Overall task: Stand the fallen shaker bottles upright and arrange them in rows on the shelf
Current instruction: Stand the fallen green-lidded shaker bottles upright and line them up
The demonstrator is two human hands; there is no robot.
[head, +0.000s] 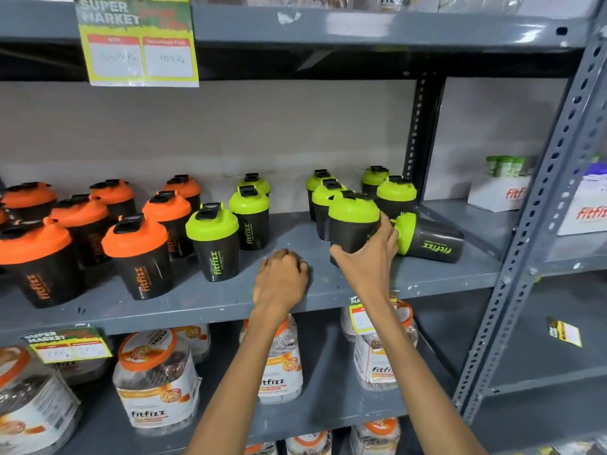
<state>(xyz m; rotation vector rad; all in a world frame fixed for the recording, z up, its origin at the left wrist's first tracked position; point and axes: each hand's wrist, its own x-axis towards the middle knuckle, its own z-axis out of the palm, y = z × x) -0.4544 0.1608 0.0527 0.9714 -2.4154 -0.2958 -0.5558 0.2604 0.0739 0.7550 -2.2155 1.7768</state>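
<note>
Black shaker bottles stand on a grey metal shelf (230, 300). Several with orange lids (138, 254) fill the left part. Several with green lids (215, 241) stand in rows in the middle and right. My right hand (371, 254) grips the front upright green-lidded shaker (351, 224) around its body. Just right of it, one green-lidded shaker (430, 239) lies on its side, lid pointing left. My left hand (282, 277) rests as a closed fist on the bare shelf between the two green groups, holding nothing.
Clear jars with orange lids (154, 379) fill the shelf below. A price sign (138, 44) hangs from the shelf above. A perforated grey upright (538, 224) stands at the right, with white boxes (499, 192) beyond it.
</note>
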